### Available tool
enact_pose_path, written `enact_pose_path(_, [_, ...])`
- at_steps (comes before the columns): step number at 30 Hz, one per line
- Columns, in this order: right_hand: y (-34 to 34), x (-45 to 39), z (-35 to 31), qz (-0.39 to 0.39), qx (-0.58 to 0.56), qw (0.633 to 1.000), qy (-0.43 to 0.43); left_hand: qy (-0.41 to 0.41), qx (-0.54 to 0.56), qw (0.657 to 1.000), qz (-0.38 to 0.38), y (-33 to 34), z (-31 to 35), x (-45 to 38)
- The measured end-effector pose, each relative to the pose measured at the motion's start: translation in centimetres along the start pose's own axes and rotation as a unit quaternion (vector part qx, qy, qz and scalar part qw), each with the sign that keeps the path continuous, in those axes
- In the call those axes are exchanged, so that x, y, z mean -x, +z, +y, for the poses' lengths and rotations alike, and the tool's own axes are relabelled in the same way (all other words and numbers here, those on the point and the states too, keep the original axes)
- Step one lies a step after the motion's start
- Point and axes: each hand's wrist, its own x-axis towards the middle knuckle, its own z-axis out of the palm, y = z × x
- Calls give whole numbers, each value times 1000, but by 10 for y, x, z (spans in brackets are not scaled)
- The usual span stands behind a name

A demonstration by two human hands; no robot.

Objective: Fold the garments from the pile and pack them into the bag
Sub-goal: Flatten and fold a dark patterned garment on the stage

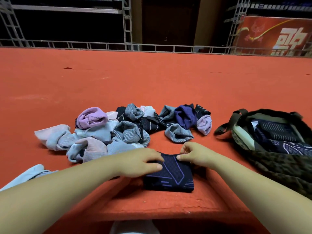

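A dark navy garment with purple lines (170, 176) lies folded flat on the red surface in front of me. My left hand (143, 162) rests on its left edge, fingers curled over the fabric. My right hand (190, 152) pinches its far right corner. Behind them sits the pile of crumpled garments (118, 130) in pink, light blue, grey stripes, lilac and navy. At the right stands an open dark patterned bag (276, 164) with folded dark garments inside.
A light blue garment (28, 174) lies at the near left. The red carpeted surface (152, 78) stretches far back to a metal railing (152, 47). The surface's front edge runs just below the folded garment. A red banner (276, 34) hangs at the back right.
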Motion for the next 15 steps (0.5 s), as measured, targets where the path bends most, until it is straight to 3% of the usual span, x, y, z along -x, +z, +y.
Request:
enact_pose_path(2, [0,10,-1,69,45,996,-45,-1,-55,995,-82,11,1,2])
enact_pose_path(4, [1,25,-2,120,95,980,-124,-21,-68,991,-109,17,-5,3])
enact_pose_path(7, [9,50,-5,59,179,955,-227,-24,-50,993,-102,18,-9,3])
enact_pose_path(9, [18,58,-2,2,254,937,-240,-17,-60,993,-105,19,-9,2])
enact_pose_path(15, [26,61,3,29,307,914,-265,-27,-76,990,-111,25,-6,3])
